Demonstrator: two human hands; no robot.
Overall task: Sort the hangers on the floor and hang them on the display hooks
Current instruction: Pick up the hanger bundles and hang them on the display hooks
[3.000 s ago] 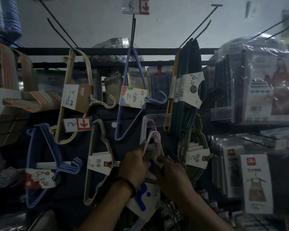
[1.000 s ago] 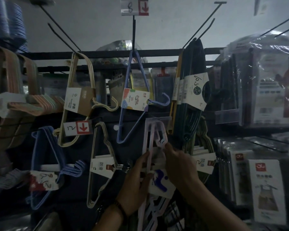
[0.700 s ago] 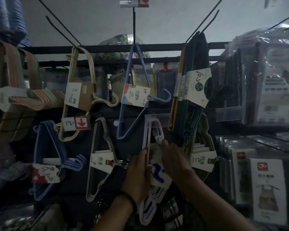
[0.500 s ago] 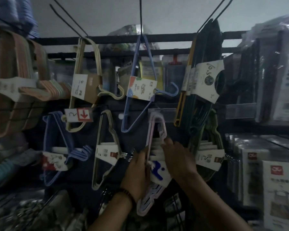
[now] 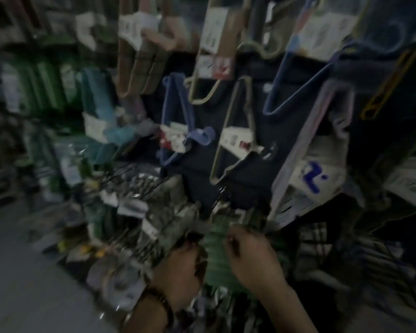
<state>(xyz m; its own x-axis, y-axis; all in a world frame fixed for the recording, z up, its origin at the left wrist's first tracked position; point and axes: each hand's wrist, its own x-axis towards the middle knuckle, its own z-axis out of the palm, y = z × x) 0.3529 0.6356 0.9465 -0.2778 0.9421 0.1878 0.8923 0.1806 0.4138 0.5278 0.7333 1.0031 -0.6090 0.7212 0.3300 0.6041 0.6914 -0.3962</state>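
Note:
The picture is dim and smeared by motion. A pack of lilac hangers (image 5: 322, 140) with a white card bearing a blue mark hangs on the display, apart from both hands. Below it, my left hand (image 5: 180, 267) and my right hand (image 5: 252, 255) are low down on either side of a green bundle (image 5: 216, 258), probably hangers; blur hides whether the fingers grip it. Beige hangers (image 5: 235, 131) and blue hangers (image 5: 178, 121) hang to the left of the lilac pack.
Packaged goods (image 5: 139, 212) crowd the low shelf in front of my hands. Grey floor (image 5: 22, 272) lies at the lower left. More hanger packs and green packets (image 5: 41, 87) fill the rack to the left. Dark wire items (image 5: 382, 260) sit at the right.
My head has swung down and left. Both hands have let go of the lilac hangers, which stay on the hook, and dropped to a green bundle on the low shelf.

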